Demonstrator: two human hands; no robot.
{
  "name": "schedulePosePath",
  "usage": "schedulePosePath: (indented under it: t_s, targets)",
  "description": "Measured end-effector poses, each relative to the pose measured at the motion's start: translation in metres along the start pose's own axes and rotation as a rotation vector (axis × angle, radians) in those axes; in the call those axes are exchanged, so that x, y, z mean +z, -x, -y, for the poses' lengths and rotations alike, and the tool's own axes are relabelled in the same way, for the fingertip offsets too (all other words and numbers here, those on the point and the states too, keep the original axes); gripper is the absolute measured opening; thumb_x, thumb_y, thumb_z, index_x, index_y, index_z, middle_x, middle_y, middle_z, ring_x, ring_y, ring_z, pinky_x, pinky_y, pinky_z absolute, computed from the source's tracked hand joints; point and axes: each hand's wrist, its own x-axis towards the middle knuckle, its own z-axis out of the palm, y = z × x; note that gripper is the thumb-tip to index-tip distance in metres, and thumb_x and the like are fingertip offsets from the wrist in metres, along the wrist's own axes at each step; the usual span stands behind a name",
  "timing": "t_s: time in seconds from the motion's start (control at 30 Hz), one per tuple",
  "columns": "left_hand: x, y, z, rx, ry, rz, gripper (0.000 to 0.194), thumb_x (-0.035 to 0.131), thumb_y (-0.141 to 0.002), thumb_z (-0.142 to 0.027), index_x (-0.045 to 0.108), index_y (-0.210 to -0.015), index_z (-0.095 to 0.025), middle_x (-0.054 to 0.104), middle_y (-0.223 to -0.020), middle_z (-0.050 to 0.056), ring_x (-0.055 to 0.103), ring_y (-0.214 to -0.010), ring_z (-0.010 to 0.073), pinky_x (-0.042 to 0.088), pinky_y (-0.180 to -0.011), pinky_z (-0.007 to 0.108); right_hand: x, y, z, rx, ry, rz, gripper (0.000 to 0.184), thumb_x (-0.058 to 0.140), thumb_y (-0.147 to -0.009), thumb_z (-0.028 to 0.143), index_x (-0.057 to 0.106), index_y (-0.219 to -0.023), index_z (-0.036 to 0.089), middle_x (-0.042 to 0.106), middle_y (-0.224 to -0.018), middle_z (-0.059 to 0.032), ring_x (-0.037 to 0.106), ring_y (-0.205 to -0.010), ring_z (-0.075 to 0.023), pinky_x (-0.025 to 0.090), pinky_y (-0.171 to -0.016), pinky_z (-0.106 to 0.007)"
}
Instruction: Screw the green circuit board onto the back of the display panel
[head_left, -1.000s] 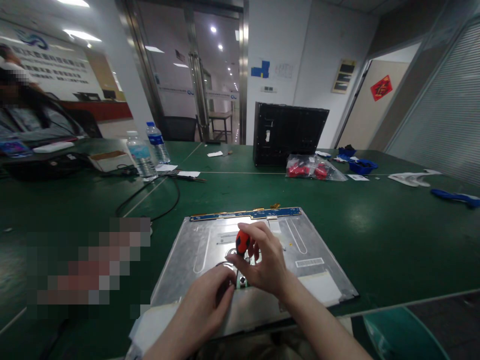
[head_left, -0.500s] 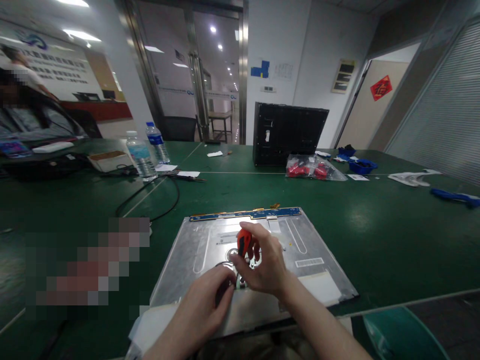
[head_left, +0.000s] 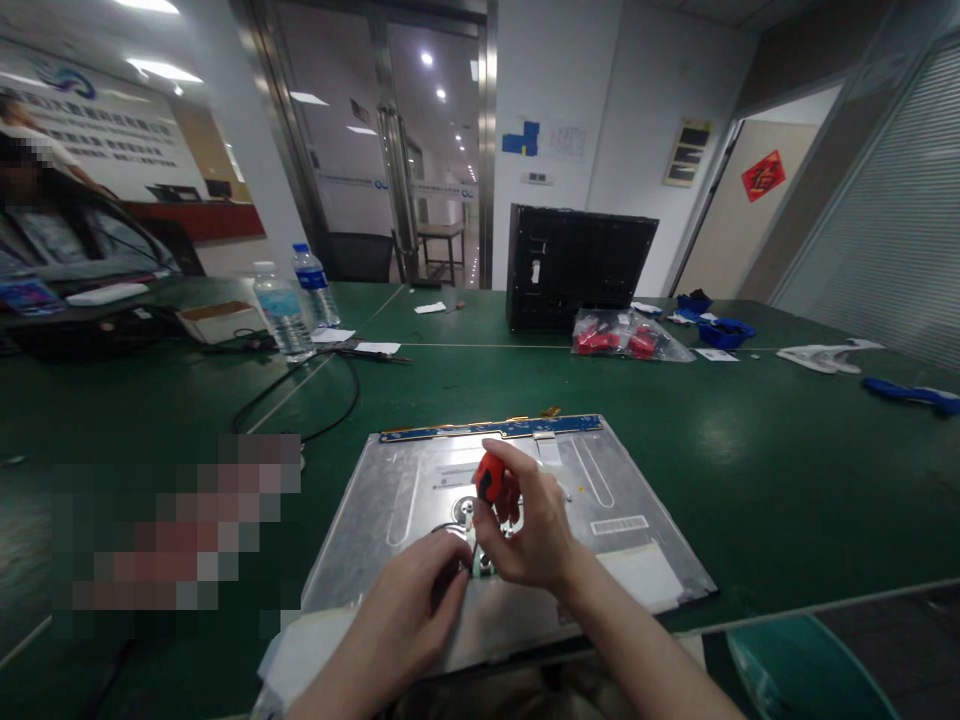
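Note:
A silver metal-backed display panel (head_left: 397,480) lies face down before me, a narrow blue circuit board (head_left: 480,431) along its far edge. My right hand (head_left: 529,515) is closed on the red and black handle of a screwdriver (head_left: 490,478). The screwdriver stands nearly upright over a small green board (head_left: 484,562) with round metal parts at the panel's middle. My left hand (head_left: 420,590) has its fingers bent together beside the screwdriver's lower end, and its fingertips hide whatever they pinch. A thin dark wire curves out by them.
A black monitor casing (head_left: 577,268) stands at the back, a plastic bag of red parts (head_left: 630,338) in front of it. Water bottles (head_left: 282,312), a black cable (head_left: 330,420) and a small box (head_left: 221,322) are at left. Blue parts (head_left: 724,331) lie far right. A person sits far left.
The screwdriver handle has turned slightly in my right hand, and the thumb has shifted a little to the right. My left hand stays in place.

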Motion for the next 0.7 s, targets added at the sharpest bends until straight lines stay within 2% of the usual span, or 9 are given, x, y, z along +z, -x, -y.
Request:
schedulePosePath:
  t_s: [0.27,0.5,0.6,0.7]
  targets:
    - [0.0015,-0.0007,0.002,-0.001,-0.009,-0.02,0.013,0.044,-0.087,-0.02,0.055,-0.081,-0.021,0.065,-0.075,0.003,0.06,-0.066,0.0198,0.042,-0.06,0.029,-0.0019,-0.0039,-0.0013,-0.032,0.024,-0.004,0.049,0.06,-0.092,0.036,0.045,-0.137,0.027,0.062,-0.092,-0.0025,0.048,-0.051,-0.0081,0.044,-0.045,-0.021]
    - [0.0004,-0.0007,0.0004,-0.013,0.01,0.009,0.014,0.044,-0.087,-0.02,0.057,-0.084,-0.02,0.067,-0.079,0.004,0.061,-0.069,0.0202,0.045,-0.063,0.03,0.0002,-0.0009,-0.0008,-0.005,0.028,0.018,0.062,0.053,-0.09,0.022,0.031,-0.148,0.022,0.064,-0.089,-0.003,0.052,-0.05,-0.009,0.044,-0.042,-0.021]
    - [-0.0005,-0.0012,-0.001,-0.01,0.008,0.001,0.015,0.043,-0.086,-0.019,0.058,-0.085,-0.02,0.067,-0.079,0.004,0.062,-0.07,0.0203,0.045,-0.063,0.03,0.0004,0.0003,0.0,-0.005,-0.033,0.008,0.059,0.051,-0.086,0.017,0.032,-0.142,0.022,0.066,-0.091,-0.0036,0.056,-0.051,-0.0088,0.043,-0.041,-0.019]
    - [-0.0015,-0.0016,-0.0021,-0.005,-0.001,0.0,0.015,0.043,-0.086,-0.02,0.058,-0.084,-0.02,0.067,-0.078,0.004,0.062,-0.069,0.0202,0.045,-0.063,0.03,-0.0006,-0.0002,0.0002,-0.012,-0.043,0.0,0.052,0.053,-0.087,0.019,0.037,-0.137,0.023,0.066,-0.093,-0.0042,0.055,-0.051,-0.0087,0.045,-0.042,-0.019]
